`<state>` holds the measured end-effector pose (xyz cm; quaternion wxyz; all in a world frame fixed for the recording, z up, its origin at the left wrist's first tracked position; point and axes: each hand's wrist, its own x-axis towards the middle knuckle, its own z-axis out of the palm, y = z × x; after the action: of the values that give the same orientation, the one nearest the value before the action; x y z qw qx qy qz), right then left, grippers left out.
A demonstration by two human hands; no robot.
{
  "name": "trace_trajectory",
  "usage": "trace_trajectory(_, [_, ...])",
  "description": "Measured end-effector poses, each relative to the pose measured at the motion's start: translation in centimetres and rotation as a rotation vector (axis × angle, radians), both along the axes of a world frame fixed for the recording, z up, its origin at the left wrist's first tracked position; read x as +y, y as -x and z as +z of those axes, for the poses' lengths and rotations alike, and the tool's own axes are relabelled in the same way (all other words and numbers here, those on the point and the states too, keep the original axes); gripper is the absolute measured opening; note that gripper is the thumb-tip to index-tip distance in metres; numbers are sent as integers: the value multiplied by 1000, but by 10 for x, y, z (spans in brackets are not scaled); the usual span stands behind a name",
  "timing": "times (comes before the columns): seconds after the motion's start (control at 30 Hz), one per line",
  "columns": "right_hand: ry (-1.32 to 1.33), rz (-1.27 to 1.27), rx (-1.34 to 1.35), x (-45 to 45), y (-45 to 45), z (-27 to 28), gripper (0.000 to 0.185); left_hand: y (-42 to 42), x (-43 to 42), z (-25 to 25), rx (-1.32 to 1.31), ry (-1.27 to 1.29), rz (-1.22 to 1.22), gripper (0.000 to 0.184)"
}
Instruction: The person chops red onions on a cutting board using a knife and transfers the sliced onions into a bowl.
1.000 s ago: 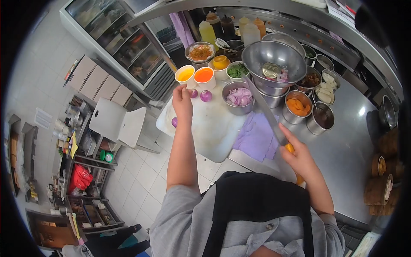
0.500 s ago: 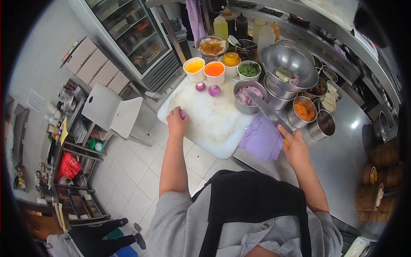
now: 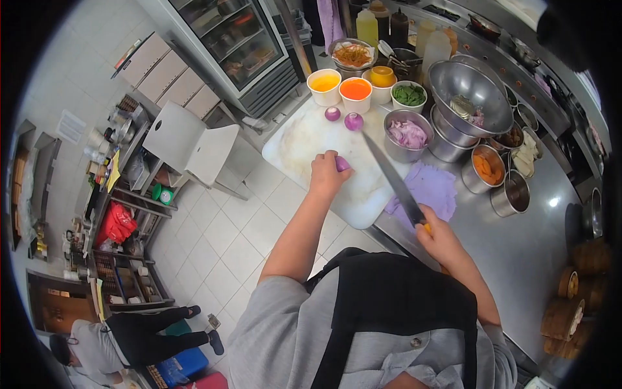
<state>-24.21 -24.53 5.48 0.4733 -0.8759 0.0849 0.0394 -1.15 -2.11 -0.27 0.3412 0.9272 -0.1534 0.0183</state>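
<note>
Over the white cutting board (image 3: 291, 142), my left hand (image 3: 329, 174) has its fingers closed round a purple onion (image 3: 341, 163). My right hand (image 3: 437, 235) grips the handle of a large knife (image 3: 396, 182), whose blade slants up and left over the board. Two more purple onions (image 3: 354, 121) sit at the board's back, near the white cups. Sliced onion (image 3: 407, 134) fills a metal pot (image 3: 405, 153) at the board's right side. A purple cloth (image 3: 430, 188) lies beside the knife, partly under its blade.
Cups of yellow (image 3: 324, 81) and orange (image 3: 356, 89) liquid stand behind the board. A metal bowl (image 3: 476, 91) rests on pots to the right, near a pot of orange pieces (image 3: 488, 167). A white chair (image 3: 194, 146) stands left. Another person (image 3: 139, 340) is at lower left.
My left hand has taken hold of the onion from the board's left edge and carried it inward. The knife has swung from over the onion pot to over the board.
</note>
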Motion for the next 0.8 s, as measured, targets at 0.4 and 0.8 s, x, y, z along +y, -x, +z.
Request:
trace_trajectory(0.4, [461,238,39,35,-81,-10,22,-8,14,0,-4,-15,-90,55])
trace_trajectory(0.8, [604,329,221,37,-76,25,19,-13,18,8,111,-1,-160,49])
